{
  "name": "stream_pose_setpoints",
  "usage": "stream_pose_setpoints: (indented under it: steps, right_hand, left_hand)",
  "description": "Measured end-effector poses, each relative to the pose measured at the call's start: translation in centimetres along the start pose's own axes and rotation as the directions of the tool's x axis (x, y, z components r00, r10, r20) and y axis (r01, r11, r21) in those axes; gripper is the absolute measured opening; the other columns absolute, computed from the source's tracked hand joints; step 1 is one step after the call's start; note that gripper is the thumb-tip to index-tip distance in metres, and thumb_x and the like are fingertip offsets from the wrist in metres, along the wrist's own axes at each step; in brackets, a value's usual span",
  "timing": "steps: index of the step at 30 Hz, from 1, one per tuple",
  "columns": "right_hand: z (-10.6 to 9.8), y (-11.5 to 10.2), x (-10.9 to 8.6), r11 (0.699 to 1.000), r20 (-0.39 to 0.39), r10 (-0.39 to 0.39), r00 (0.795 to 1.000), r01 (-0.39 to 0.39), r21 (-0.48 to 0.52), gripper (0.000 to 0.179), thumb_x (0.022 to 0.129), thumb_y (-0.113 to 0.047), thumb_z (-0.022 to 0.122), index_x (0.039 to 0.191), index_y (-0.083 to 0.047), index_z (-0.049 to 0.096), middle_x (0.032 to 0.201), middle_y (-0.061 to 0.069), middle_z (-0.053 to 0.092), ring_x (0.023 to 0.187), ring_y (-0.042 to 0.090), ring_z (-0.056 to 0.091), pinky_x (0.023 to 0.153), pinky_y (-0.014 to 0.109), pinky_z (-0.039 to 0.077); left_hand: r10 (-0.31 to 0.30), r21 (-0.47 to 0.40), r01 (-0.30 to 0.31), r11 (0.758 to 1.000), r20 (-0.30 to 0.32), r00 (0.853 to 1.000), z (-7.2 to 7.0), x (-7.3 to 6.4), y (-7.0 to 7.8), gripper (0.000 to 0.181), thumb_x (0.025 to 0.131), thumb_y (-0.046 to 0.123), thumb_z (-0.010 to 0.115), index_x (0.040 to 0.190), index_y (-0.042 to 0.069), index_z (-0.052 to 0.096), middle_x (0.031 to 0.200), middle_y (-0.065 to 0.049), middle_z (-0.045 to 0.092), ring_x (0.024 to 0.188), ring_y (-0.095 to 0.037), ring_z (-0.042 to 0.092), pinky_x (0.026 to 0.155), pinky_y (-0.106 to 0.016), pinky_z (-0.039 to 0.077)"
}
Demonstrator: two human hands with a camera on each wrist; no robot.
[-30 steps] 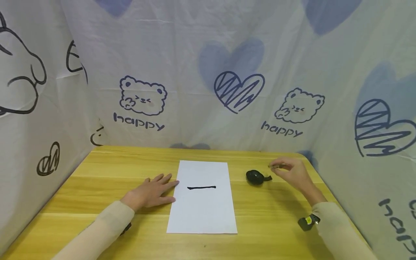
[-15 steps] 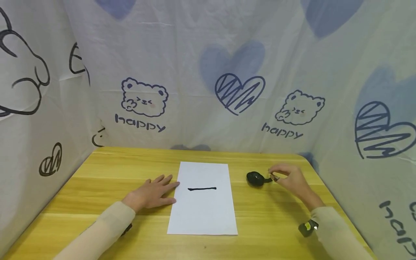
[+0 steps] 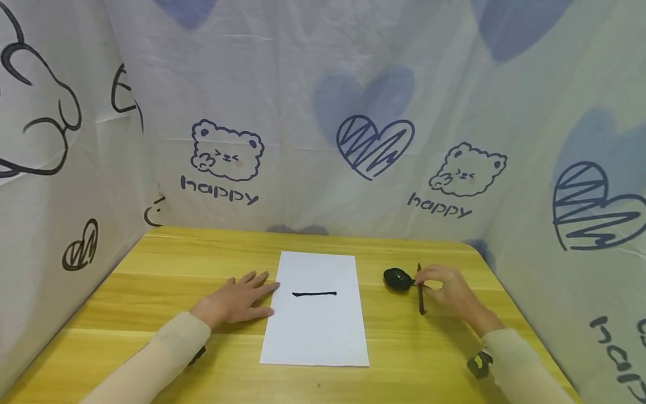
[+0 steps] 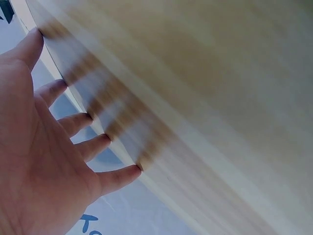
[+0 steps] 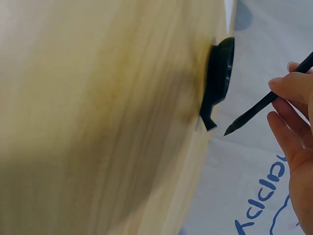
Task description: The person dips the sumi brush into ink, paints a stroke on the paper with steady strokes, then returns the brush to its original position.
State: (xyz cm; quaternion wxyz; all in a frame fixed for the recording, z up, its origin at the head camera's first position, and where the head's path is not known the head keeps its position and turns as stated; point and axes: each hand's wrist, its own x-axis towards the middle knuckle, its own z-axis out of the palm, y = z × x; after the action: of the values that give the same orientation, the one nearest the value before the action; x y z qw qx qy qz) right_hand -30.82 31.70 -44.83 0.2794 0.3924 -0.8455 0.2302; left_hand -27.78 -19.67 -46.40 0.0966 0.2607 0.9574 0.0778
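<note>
My left hand (image 3: 237, 300) lies on the table with its fingers spread, thumb and index fingertip at the left edge of a white sheet of paper (image 3: 315, 334). One short black horizontal stroke (image 3: 314, 294) marks the sheet. In the left wrist view the same hand (image 4: 44, 147) has all its fingertips on the wood. To the right, my right hand (image 3: 451, 289) pinches a dark, slim writing brush (image 3: 421, 301). Beside it sits a small black spoon-shaped dish (image 3: 397, 279). In the right wrist view the pointed tip of the brush (image 5: 249, 115) is close to the dish's short handle (image 5: 209, 122).
The yellow wooden table (image 3: 161, 269) is boxed in by white cloth (image 3: 298, 112) printed with hearts, bears and lettering, at the back and both sides. A dark wrist camera (image 3: 478, 365) is strapped below the right sleeve (image 3: 520, 359).
My right hand has dropped slightly toward me, and the brush in its fingers has swung to run lengthwise toward me beside the dish. The left hand, paper and dish stay put.
</note>
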Motion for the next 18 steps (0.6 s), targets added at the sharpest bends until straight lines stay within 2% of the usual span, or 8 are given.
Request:
stream_pose_setpoints:
  steps: [4,10,14,18]
  right_hand:
    - [-0.1,-0.3,-0.5,1.000,0.032,-0.001,0.999,0.002,-0.023,0.038,0.061,0.019,0.086,0.083,-0.011,0.079,0.092,0.008,0.079,0.088,0.028,0.074,0.095,0.001,0.044]
    - [-0.1,-0.5,-1.1,0.999,0.040,-0.038,0.998,0.038,0.000,0.039,0.059,0.020,0.086,0.082,-0.009,0.079,0.091,0.009,0.078,0.086,0.028,0.073,0.094,0.002,0.046]
    - [0.0,-0.2,-1.5,0.993,0.053,-0.120,0.991,0.120,-0.007,0.039,0.055,0.021,0.087,0.081,-0.007,0.079,0.090,0.009,0.077,0.084,0.027,0.072,0.087,0.014,0.055]
    - [0.2,0.0,-1.8,0.983,0.078,-0.182,0.980,0.184,-0.017,0.039,0.054,0.023,0.087,0.080,-0.006,0.079,0.089,0.009,0.076,0.083,0.026,0.071,0.079,0.024,0.059]
  left_hand:
    - [-0.001,0.002,0.001,1.000,-0.001,1.000,0.0,0.0,0.1,0.072,0.102,0.062,0.050,0.161,0.022,0.039,0.169,-0.020,0.029,0.154,-0.049,0.028,0.114,-0.079,0.026]
    - [0.002,0.012,-0.002,1.000,-0.002,1.000,0.0,0.0,0.1,0.072,0.102,0.061,0.050,0.161,0.022,0.039,0.169,-0.020,0.029,0.154,-0.049,0.029,0.114,-0.079,0.026]
    - [0.001,0.016,-0.001,1.000,0.000,1.000,0.0,0.0,0.1,0.072,0.102,0.062,0.050,0.161,0.022,0.038,0.169,-0.019,0.029,0.154,-0.048,0.029,0.114,-0.079,0.026]
    - [-0.002,0.010,0.002,1.000,0.006,1.000,-0.1,0.0,0.1,0.072,0.102,0.063,0.050,0.161,0.022,0.038,0.169,-0.019,0.029,0.155,-0.048,0.028,0.114,-0.079,0.026]
